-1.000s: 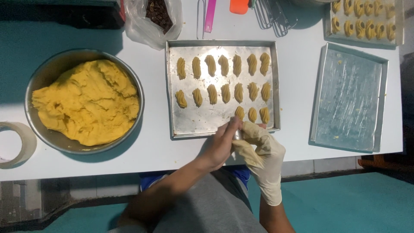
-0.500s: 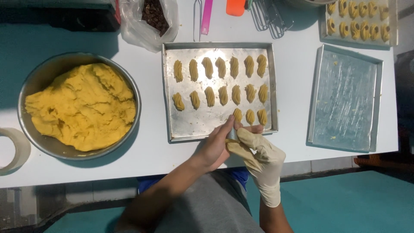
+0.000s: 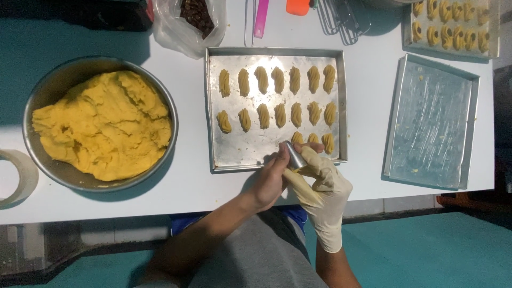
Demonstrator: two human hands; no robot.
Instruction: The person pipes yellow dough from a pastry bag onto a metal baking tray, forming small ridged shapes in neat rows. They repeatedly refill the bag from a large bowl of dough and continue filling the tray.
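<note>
Gloved right hand (image 3: 325, 189) squeezes a piping bag, its metal cone nozzle (image 3: 294, 155) aimed at the near-right corner of the square metal baking tray (image 3: 234, 154). Bare left hand (image 3: 272, 178) pinches and steadies the nozzle. Tray status: two full rows of ridged yellow dough cookies (image 3: 280, 80), third row just started with three at the right edge, so roughly two-thirds filled. Round steel bowl of yellow dough (image 3: 101, 125) at the table's left edge, mostly full. Empty greased tray (image 3: 432, 122) sits right.
</note>
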